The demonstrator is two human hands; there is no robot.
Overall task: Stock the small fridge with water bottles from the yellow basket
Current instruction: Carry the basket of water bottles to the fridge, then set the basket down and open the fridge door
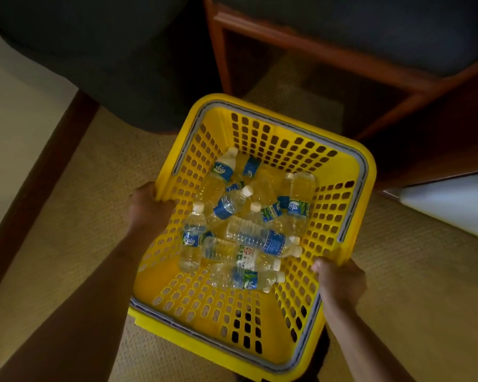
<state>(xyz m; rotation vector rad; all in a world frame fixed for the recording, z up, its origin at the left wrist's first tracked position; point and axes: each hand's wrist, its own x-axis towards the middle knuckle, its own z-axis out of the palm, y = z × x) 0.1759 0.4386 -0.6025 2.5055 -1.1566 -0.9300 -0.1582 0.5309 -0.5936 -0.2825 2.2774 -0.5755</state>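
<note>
The yellow basket (276,128), with perforated walls and a grey handle folded along its rim, is held in front of me above the carpet. Several small clear water bottles (249,238) with blue labels and white caps lie jumbled on its bottom. My left hand (146,208) grips the basket's left rim, fingers curled over the edge. My right hand (340,282) grips the right rim near the front corner. No fridge is in view.
A dark upholstered chair (94,59) stands at the back left. A wooden table frame (315,53) with a dark top stands at the back right. A white surface (453,205) juts in from the right. Tan carpet (411,285) covers the floor.
</note>
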